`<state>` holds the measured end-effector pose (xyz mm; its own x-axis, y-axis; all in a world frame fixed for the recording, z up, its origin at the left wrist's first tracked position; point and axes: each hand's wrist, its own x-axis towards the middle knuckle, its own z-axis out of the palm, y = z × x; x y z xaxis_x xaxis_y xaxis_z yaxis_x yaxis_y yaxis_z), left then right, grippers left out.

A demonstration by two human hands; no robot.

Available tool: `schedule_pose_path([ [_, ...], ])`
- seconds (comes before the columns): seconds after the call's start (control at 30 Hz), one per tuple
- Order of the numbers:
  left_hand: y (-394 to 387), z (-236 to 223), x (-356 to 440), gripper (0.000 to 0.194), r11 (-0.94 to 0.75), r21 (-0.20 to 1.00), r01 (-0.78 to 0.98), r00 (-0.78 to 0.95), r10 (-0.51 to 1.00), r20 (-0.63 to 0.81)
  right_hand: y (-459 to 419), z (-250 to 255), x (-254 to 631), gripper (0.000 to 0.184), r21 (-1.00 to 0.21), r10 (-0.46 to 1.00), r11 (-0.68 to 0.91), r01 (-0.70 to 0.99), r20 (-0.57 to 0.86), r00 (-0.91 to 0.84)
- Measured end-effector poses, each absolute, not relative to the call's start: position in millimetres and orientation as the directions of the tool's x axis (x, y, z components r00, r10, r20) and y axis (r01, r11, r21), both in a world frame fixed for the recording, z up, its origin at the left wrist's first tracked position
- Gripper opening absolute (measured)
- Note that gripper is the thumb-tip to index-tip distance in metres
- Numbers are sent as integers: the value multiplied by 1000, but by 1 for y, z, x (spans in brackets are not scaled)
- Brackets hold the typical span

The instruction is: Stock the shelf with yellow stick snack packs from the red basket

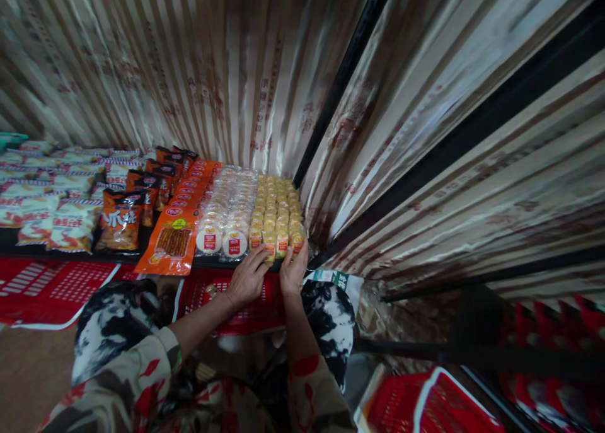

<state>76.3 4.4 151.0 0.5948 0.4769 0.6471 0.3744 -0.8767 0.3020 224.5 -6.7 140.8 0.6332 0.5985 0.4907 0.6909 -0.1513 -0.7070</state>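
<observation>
Both my hands reach to the front edge of a dark shelf (pixel 70 254) stocked with snacks. My left hand (pixel 246 278) rests with fingers spread against the front of the small yellow packets (pixel 276 215). My right hand (pixel 293 268) lies beside it, fingers flat on the same front row, near the right end. Next to them lie rows of round white packets with red labels (pixel 227 215), and a long orange bag (pixel 176 234) hangs over the shelf edge.
Orange-black snack bags (pixel 123 217) and white-red bags (pixel 51 212) fill the shelf to the left. Striped foil sheeting covers the wall behind. A black post (pixel 331 102) marks the corner. Red baskets (pixel 425 408) sit below right, red trays (pixel 51 285) below left.
</observation>
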Motion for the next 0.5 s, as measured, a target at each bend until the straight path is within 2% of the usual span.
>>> schedule_pose_path([
  [0.33, 0, 152, 90, 38, -895, 253, 366, 647, 441, 622, -7, 134, 226, 60, -752, 617, -161, 639, 428, 660],
  [0.5, 1, 155, 105, 41, -890, 282, 358, 683, 456, 570, -10, 130, 226, 54, -735, 640, -141, 664, 444, 627],
])
